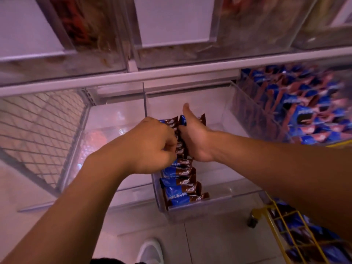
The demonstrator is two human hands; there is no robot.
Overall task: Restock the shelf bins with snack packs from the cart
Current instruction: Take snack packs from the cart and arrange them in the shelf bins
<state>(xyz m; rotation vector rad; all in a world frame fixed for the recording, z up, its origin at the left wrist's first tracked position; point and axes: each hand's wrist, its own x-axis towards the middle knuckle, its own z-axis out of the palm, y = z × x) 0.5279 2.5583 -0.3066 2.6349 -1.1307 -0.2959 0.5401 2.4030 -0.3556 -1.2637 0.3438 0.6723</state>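
Far left stands a mesh panel, the side of the shelf unit, and next to it an empty clear bin whose floor shows bare. A thin divider separates that bin from the one being filled.

The left hand comes in over the divider, fingers curled down onto the packs; its grip looks closed on the top edges of a few, though the fingertips are hidden behind the knuckles, so how many it pinches I cannot tell. It seems to be steadying the near end of the row so the packs stay on edge.

The packs themselves, blue and brown wrappers, stand in a single tight file running front to back along the left wall of the middle bin. Stacked on edge like this they take little room, and the rest of that bin is still bare, so I judge the restocking is early.

The right hand is pressed against the far part of the row, thumb raised, fingers wrapped round several packs, likely squeezing them against the left hand to close the gaps.

Right of that, a full bin holds blue and pink packs, and below it the yellow cart carries more stock.
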